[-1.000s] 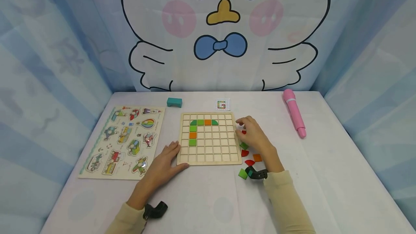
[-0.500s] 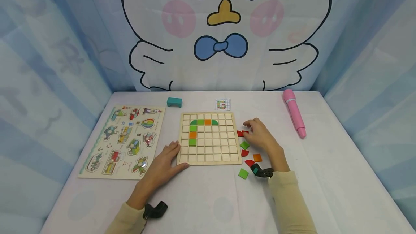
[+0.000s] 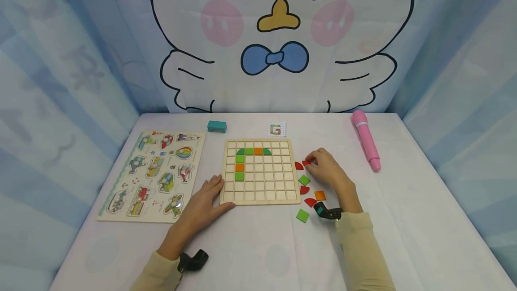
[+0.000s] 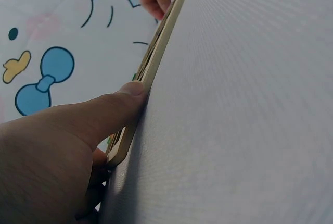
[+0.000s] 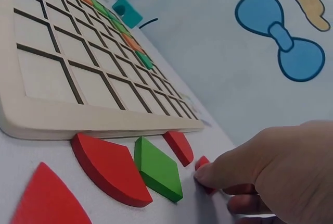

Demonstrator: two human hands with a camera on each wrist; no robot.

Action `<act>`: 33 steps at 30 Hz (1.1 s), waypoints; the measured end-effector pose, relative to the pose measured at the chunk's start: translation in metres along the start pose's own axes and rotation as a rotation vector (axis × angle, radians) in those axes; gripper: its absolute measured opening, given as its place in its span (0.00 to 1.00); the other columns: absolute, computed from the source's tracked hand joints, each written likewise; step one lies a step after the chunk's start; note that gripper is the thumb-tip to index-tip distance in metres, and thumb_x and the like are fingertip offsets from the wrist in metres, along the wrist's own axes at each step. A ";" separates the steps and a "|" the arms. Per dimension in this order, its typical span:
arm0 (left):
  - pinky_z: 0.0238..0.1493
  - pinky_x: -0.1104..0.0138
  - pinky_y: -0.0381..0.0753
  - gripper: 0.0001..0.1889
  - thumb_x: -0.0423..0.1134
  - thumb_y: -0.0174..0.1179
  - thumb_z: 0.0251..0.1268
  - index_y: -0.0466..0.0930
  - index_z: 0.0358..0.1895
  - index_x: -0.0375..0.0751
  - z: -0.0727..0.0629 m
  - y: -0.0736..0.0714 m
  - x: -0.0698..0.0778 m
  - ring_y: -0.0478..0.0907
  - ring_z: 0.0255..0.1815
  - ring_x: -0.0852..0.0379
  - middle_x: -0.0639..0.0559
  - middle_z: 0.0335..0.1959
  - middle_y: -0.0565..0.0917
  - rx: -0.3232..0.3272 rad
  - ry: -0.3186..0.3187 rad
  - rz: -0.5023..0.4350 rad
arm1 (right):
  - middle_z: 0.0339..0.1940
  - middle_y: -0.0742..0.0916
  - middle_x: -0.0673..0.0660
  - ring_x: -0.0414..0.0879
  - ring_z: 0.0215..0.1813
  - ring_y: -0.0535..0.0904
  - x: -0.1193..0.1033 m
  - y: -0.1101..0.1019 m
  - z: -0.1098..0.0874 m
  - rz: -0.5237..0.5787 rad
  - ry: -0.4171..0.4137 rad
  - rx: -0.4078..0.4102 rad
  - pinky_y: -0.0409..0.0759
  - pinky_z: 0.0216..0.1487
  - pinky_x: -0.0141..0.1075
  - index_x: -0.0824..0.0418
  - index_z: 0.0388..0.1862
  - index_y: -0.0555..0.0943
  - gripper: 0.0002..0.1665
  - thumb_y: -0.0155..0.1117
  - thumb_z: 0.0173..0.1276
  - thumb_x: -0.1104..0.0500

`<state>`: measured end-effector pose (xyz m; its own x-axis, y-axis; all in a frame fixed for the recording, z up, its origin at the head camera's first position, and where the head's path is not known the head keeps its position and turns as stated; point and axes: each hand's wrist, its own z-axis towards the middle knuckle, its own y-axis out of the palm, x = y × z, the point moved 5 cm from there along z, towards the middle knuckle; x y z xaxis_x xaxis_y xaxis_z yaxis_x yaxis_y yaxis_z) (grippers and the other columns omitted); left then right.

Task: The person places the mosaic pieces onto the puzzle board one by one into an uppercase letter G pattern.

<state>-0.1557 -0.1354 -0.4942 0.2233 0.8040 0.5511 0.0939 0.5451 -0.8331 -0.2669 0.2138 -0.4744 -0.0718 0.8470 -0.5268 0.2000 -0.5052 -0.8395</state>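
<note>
My right hand pinches a red quarter-circle tile beside the gridded wooden board; thumb and fingertips partly cover it. My left hand rests against the board's near left corner, its fingers along the left side and its thumb on the front edge. Green and orange tiles sit in the grid, in a row near the top and a column down the left. Close to the right hand lie another red quarter-circle tile and a green square tile.
Several loose tiles lie right of the board, among them an orange square and a green square. A picture puzzle board is at left. Behind are a teal block and a small pattern card; a pink pen-like stick lies far right.
My right hand has moved right, away from the board's edge, and its fingers have closed on a red quarter-circle tile. The left hand and the board stay in place.
</note>
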 end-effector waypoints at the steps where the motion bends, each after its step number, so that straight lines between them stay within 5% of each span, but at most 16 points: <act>1: 0.82 0.50 0.56 0.45 0.60 0.67 0.61 0.65 0.74 0.35 0.000 0.000 0.000 0.57 0.81 0.44 0.42 0.78 0.64 0.000 0.002 0.001 | 0.49 0.80 0.63 0.54 0.50 0.74 0.000 0.000 0.000 0.005 -0.001 -0.001 0.81 0.56 0.47 0.65 0.54 0.81 0.16 0.63 0.71 0.58; 15: 0.82 0.51 0.56 0.44 0.60 0.67 0.61 0.65 0.74 0.35 -0.001 0.000 0.000 0.58 0.81 0.44 0.42 0.78 0.65 0.007 0.010 0.004 | 0.51 0.84 0.62 0.54 0.50 0.77 -0.010 -0.004 -0.003 0.037 -0.013 0.062 0.83 0.62 0.50 0.64 0.55 0.79 0.14 0.60 0.75 0.61; 33: 0.82 0.50 0.56 0.45 0.59 0.67 0.61 0.65 0.74 0.34 0.000 -0.002 0.002 0.58 0.81 0.43 0.41 0.78 0.65 0.004 0.019 0.001 | 0.45 0.85 0.60 0.51 0.44 0.78 -0.041 -0.001 -0.003 0.062 -0.068 0.073 0.86 0.51 0.42 0.65 0.53 0.80 0.13 0.60 0.75 0.59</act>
<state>-0.1555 -0.1352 -0.4913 0.2422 0.7999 0.5491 0.0900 0.5449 -0.8336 -0.2607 0.1798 -0.4516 -0.1285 0.8015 -0.5840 0.1343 -0.5694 -0.8110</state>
